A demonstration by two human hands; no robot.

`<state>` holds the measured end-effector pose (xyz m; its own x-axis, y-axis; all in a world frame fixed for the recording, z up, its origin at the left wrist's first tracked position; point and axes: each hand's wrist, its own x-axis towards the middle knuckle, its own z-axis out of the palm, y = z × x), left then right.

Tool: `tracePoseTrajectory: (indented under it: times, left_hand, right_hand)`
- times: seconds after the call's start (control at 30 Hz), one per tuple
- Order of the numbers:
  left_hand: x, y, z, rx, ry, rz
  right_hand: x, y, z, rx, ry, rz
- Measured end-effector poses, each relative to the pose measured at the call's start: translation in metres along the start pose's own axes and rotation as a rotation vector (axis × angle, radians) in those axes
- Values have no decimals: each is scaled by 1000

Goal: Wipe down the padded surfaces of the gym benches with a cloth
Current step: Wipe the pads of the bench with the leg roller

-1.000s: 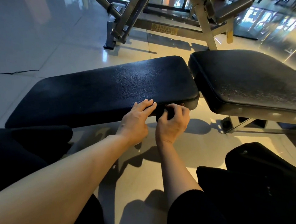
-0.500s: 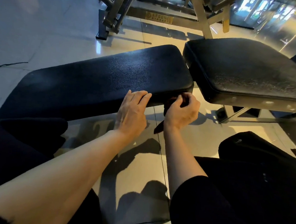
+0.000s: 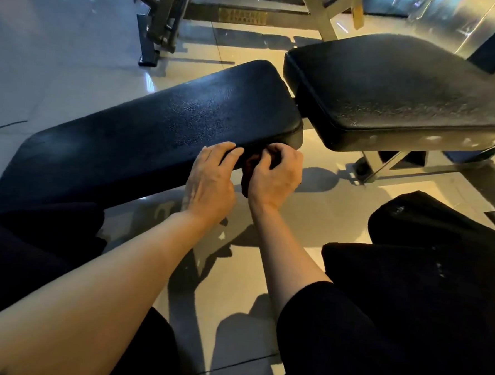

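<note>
Dark bunched cloth [image 3: 248,170] gripped in right hand [image 3: 276,174] at long black padded bench [image 3: 157,132] near edge; left hand [image 3: 209,176] flat beside it; pad's long axis runs leftward.

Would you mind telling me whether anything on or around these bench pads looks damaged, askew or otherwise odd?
Only one thing: a dark crack runs across the floor tile at far left. The long pad and the seat pad look intact; the right hand holds a dark cloth at the long pad's edge.
</note>
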<state>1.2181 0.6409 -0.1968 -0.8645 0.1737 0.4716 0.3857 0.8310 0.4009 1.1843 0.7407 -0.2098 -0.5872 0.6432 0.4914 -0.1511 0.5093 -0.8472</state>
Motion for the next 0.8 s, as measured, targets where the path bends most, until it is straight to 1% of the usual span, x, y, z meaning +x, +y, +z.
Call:
tracePoseTrajectory:
  times: [0.07,0.1,0.23,0.27,0.4,0.43,0.47,0.53,0.57,0.6,0.73,0.8]
  left_hand:
    - [3,5,2,-8,-7,20]
    - [4,6,3,-6,-10,34]
    - [7,3,4,-2,4,64]
    - [9,3,4,-6,7,60]
    - [16,11,8,-26,35,69]
    - [16,11,9,-26,32,77]
    - [16,10,11,-24,29,84]
    - [16,8,12,-17,21,89]
    - [16,7,12,-15,21,89]
    - [16,8,12,-16,24,85]
    - [18,10,13,-20,17,76]
    - [16,9,14,-18,9,80]
  right_hand:
    - [19,3,-3,9,107,89]
    - [21,4,-4,10,113,81]
    - [0,-1,-2,2,-59,-69]
    - [0,1,-2,3,-61,-76]
    - [32,9,-7,25,113,41]
    - [34,10,-8,32,128,48]
    - [32,9,-8,31,117,23]
    - [17,6,-6,27,23,-57]
    - [12,5,-6,30,-20,-78]
    - [12,4,-6,31,-26,-73]
    - [50,5,-15,56,135,104]
    - [58,4,-16,41,104,119]
